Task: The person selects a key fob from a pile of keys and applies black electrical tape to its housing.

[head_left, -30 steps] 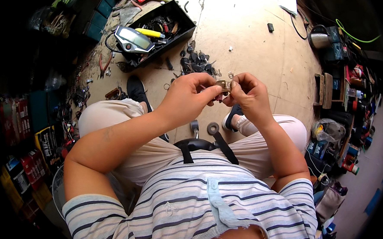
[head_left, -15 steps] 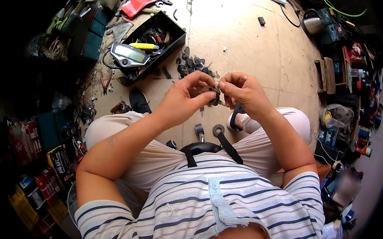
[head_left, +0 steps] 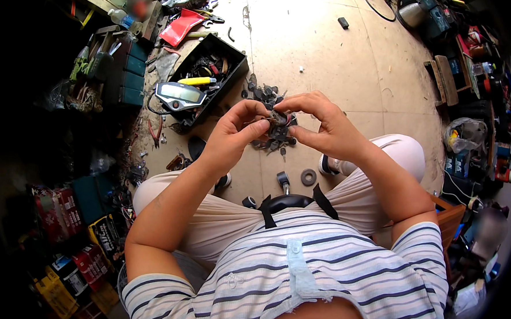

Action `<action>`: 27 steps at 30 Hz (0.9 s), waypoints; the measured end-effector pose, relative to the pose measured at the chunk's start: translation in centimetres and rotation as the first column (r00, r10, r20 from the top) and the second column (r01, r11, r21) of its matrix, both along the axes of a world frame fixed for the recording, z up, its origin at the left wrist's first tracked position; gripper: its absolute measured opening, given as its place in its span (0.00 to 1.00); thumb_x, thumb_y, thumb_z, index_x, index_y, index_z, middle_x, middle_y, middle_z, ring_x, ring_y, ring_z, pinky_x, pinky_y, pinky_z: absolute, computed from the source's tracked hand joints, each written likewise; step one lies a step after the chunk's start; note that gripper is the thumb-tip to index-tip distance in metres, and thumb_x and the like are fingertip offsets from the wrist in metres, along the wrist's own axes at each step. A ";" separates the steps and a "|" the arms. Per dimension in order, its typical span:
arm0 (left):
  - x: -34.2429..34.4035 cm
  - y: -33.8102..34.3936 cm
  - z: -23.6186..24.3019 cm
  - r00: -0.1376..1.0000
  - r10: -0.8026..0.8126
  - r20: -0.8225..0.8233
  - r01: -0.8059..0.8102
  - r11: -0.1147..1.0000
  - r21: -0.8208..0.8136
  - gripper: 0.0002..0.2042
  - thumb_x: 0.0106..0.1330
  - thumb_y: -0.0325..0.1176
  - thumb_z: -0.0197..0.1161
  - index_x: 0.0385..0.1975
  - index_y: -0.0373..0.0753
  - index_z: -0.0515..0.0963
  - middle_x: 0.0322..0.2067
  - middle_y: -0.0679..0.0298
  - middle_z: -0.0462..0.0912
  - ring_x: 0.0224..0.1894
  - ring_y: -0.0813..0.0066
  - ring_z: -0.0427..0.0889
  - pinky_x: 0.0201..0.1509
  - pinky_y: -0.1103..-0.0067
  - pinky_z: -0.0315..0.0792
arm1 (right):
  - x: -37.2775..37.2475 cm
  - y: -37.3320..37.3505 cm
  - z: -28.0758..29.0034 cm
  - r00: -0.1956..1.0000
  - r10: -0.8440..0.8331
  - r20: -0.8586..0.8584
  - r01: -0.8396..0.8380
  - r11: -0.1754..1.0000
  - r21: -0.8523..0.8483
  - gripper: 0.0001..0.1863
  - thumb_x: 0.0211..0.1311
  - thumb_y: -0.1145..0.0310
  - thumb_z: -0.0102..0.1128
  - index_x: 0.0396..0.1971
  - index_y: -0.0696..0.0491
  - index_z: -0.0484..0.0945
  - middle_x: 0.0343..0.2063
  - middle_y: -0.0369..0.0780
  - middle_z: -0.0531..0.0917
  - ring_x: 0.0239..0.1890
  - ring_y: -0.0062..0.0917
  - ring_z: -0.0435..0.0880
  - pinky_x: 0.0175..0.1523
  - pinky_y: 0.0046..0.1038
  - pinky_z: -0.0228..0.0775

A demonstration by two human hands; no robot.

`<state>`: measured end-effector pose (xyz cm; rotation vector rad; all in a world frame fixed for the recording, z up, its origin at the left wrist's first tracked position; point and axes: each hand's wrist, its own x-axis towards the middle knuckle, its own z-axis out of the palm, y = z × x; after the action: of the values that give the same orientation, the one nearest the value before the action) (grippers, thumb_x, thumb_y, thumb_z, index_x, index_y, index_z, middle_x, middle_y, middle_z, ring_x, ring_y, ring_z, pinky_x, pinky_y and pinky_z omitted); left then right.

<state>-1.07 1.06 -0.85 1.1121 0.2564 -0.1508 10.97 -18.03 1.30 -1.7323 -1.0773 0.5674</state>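
Note:
Both hands are close together over the floor in front of my knees. My left hand (head_left: 238, 130) pinches a bunch of keys (head_left: 278, 119), with thin metal parts showing between thumb and forefinger. My right hand (head_left: 321, 121) has its thumb and forefinger spread apart at the bunch's right side, the forefinger tip reaching over its top. What its other fingers do is hidden. Loose keys with dark heads (head_left: 266, 93) lie in a pile on the floor behind and below my hands, so the bunch's outline partly merges with them.
Left of the pile stands a black open box (head_left: 235, 72) of small parts, with a gauge unit (head_left: 181, 95) on its edge and a yellow-handled tool (head_left: 196, 81). Red-handled pliers (head_left: 154, 133) lie nearby. A dark ring (head_left: 308, 177) is before my seat. Crowded shelves line both sides.
My right thumb and forefinger have gone from a pinch to spread apart. My left hand still pinches the bunch. The whole view has shifted slightly.

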 end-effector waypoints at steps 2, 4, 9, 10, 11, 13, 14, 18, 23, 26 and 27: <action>0.1 0.1 -0.1 1.000 -0.011 -0.002 0.011 1.000 -0.007 0.08 0.66 0.27 0.56 0.44 0.40 0.70 0.39 0.68 0.76 0.40 0.82 0.76 0.45 0.81 0.73 | 0.1 -0.2 0.1 0.999 0.022 0.028 -0.021 0.999 -0.034 0.20 0.50 0.71 0.59 0.47 0.51 0.76 0.37 0.39 0.80 0.48 0.30 0.72 0.54 0.31 0.64; 0.2 0.2 -0.2 1.000 -0.022 -0.009 0.022 1.000 -0.015 0.08 0.67 0.28 0.55 0.44 0.40 0.69 0.39 0.68 0.75 0.41 0.82 0.76 0.45 0.80 0.73 | 0.2 -0.3 0.1 0.999 0.038 0.031 -0.036 0.998 -0.042 0.20 0.50 0.72 0.59 0.47 0.52 0.76 0.38 0.39 0.81 0.46 0.30 0.73 0.54 0.31 0.65; 0.2 -0.1 -0.1 0.999 -0.026 -0.035 0.024 0.998 -0.054 0.10 0.68 0.30 0.54 0.47 0.40 0.68 0.40 0.67 0.76 0.42 0.81 0.76 0.45 0.80 0.72 | -0.3 0.1 0.4 0.952 0.083 -0.295 -0.094 0.995 -0.026 0.19 0.53 0.73 0.58 0.47 0.54 0.75 0.39 0.39 0.81 0.37 0.30 0.78 0.46 0.29 0.70; 0.2 -0.2 0.0 0.999 -0.019 -0.048 0.016 0.998 -0.068 0.11 0.68 0.30 0.54 0.47 0.39 0.68 0.40 0.66 0.76 0.42 0.80 0.76 0.44 0.79 0.72 | -0.5 0.1 0.4 0.949 0.065 -0.309 -0.080 0.996 -0.034 0.17 0.54 0.75 0.58 0.46 0.55 0.76 0.37 0.39 0.80 0.37 0.28 0.78 0.46 0.27 0.71; 0.2 -0.3 0.0 0.998 -0.017 -0.059 0.011 0.994 -0.106 0.11 0.68 0.31 0.54 0.48 0.39 0.67 0.41 0.65 0.76 0.41 0.80 0.76 0.44 0.79 0.72 | -0.6 0.1 0.4 0.946 0.049 -0.322 -0.066 0.997 -0.042 0.16 0.55 0.77 0.58 0.46 0.55 0.76 0.36 0.39 0.80 0.36 0.26 0.79 0.45 0.25 0.71; 0.3 -0.4 0.2 0.997 -0.013 -0.079 -0.001 0.983 -0.182 0.12 0.68 0.31 0.54 0.49 0.40 0.66 0.41 0.64 0.76 0.41 0.79 0.76 0.44 0.78 0.72 | -0.7 0.0 0.2 0.980 0.005 -0.199 -0.011 1.000 -0.026 0.13 0.56 0.78 0.57 0.43 0.56 0.76 0.34 0.40 0.79 0.34 0.27 0.79 0.42 0.25 0.71; 0.4 -0.2 0.2 0.996 -0.027 -0.085 0.013 0.985 -0.170 0.13 0.67 0.31 0.56 0.49 0.40 0.66 0.41 0.64 0.75 0.41 0.79 0.76 0.43 0.79 0.72 | -0.6 0.0 0.0 0.998 -0.026 -0.059 0.026 1.000 0.003 0.12 0.56 0.77 0.57 0.41 0.56 0.76 0.32 0.41 0.79 0.32 0.29 0.79 0.39 0.26 0.71; 0.8 -0.4 0.9 0.995 0.023 -0.092 -0.018 0.998 0.052 0.20 0.59 0.30 0.65 0.49 0.40 0.66 0.40 0.63 0.76 0.40 0.81 0.77 0.37 0.84 0.72 | -0.9 0.3 0.2 0.983 -0.126 0.131 0.119 0.991 0.065 0.08 0.57 0.74 0.57 0.37 0.57 0.77 0.28 0.43 0.77 0.28 0.33 0.78 0.33 0.27 0.70; 1.1 -1.2 1.2 0.990 0.084 0.114 -0.129 0.874 0.469 0.21 0.51 0.26 0.70 0.45 0.41 0.70 0.39 0.65 0.74 0.38 0.81 0.77 0.33 0.86 0.72 | -1.2 0.3 0.9 0.978 -0.147 0.151 0.139 0.988 0.061 0.07 0.56 0.74 0.58 0.35 0.57 0.76 0.26 0.42 0.77 0.24 0.32 0.77 0.30 0.27 0.69; 1.5 -1.9 1.7 0.931 0.115 0.347 -0.340 0.626 0.702 0.16 0.51 0.25 0.69 0.40 0.41 0.74 0.38 0.65 0.75 0.36 0.76 0.79 0.34 0.83 0.72 | -1.3 0.2 1.3 0.964 -0.169 0.206 0.163 0.985 0.048 0.07 0.55 0.75 0.59 0.35 0.58 0.76 0.25 0.42 0.76 0.23 0.30 0.77 0.29 0.26 0.69; 1.6 -1.9 1.7 0.912 0.103 0.397 -0.383 0.564 0.732 0.15 0.50 0.25 0.68 0.38 0.40 0.74 0.39 0.65 0.75 0.36 0.74 0.79 0.35 0.82 0.73 | -1.4 0.2 1.4 0.958 -0.179 0.223 0.173 0.984 0.044 0.07 0.55 0.75 0.59 0.34 0.58 0.76 0.24 0.42 0.76 0.22 0.29 0.77 0.28 0.26 0.70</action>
<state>0.57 -0.86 0.88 1.9760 0.1892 0.4582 9.61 -17.85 2.71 -1.8817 -1.0662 0.2489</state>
